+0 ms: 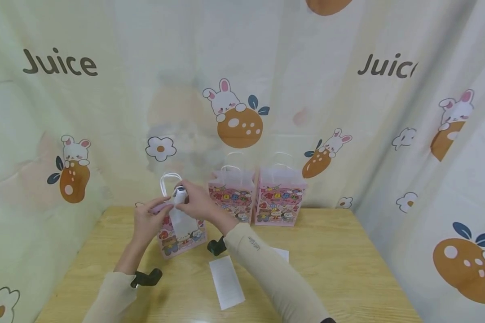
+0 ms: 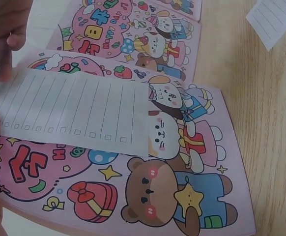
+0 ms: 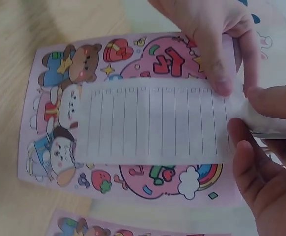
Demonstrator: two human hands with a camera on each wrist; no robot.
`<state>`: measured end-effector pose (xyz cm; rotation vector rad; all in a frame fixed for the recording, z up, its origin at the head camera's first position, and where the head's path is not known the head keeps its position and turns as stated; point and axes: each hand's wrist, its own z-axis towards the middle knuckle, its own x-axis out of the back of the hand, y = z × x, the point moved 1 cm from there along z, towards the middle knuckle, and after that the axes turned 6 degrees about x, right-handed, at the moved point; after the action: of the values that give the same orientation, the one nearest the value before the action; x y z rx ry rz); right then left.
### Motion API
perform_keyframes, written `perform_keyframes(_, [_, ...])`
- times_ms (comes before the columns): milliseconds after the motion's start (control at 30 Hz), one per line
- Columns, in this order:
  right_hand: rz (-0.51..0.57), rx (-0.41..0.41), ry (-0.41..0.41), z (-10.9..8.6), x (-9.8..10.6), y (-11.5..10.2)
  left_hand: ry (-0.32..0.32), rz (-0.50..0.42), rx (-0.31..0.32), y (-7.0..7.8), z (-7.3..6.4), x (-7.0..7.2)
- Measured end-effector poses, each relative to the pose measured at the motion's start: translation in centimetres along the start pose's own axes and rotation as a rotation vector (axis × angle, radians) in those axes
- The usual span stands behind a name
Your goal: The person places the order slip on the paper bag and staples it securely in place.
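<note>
A pink cartoon-print paper gift bag [image 1: 167, 244] with white handles stands at the left of the table. Against its front lies a white lined slip with small checkboxes [image 3: 153, 123], its end at the bag's top edge. My left hand [image 1: 147, 220] pinches the slip and the bag's top edge, thumb on the paper. At that same edge, my right hand [image 1: 198, 202] grips a small white stapler [image 1: 180, 194], its jaws over the slip's end. Fingers hide part of the stapler.
Two matching gift bags [image 1: 232, 199] [image 1: 280, 202] stand at the back, right of the first one. A loose lined slip [image 1: 227, 282] lies on the wooden table [image 1: 327, 269], and another slip [image 1: 283, 254] is partly behind the right sleeve. A printed curtain [image 1: 145, 89] surrounds the table.
</note>
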<state>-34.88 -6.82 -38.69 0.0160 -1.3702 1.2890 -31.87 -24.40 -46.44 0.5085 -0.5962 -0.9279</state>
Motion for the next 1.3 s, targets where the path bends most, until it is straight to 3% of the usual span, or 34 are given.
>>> perform_keyframes(133, [-0.107, 0.016, -0.050, 0.7, 0.4, -0.1, 0.008, -0.001, -0.054, 2.2, 0.6, 0.2])
perform_keyframes(367, [-0.262, 0.012, -0.194, 0.7, -0.2, 0.3, -0.020, -0.011, 0.002, 2.5, -0.2, 0.6])
perform_keyframes(500, [-0.280, 0.033, -0.211, 1.0, -0.2, 0.7, -0.024, 0.007, -0.041, 3.2, 0.2, 0.8])
perform_keyframes(600, [-0.271, 0.030, -0.204, 1.0, 0.0, 0.9, -0.054, -0.013, -0.024, 2.9, 0.4, 0.5])
perform_keyframes(667, [-0.252, 0.032, -0.204, 0.8, 0.1, 1.0, -0.071, -0.040, 0.035, 2.2, 0.3, 0.3])
perform_keyframes(833, [-0.199, 0.078, -0.197, 0.8, -0.2, 1.1, -0.092, -0.197, 0.379, 0.5, 0.0, 0.4])
perform_keyframes(900, [-0.188, 0.093, -0.183, 0.8, -0.3, 1.1, -0.124, -0.234, 0.482, 0.2, 0.1, 0.4])
perform_keyframes(1067, [-0.198, 0.095, -0.149, 0.8, -0.5, 1.3, -0.221, -0.247, 0.520, 0.3, 0.7, 0.2])
perform_keyframes(1300, [-0.190, 0.076, -0.145, 0.7, -0.4, 1.5, -0.259, -0.277, 0.497, 0.7, 0.9, 0.3])
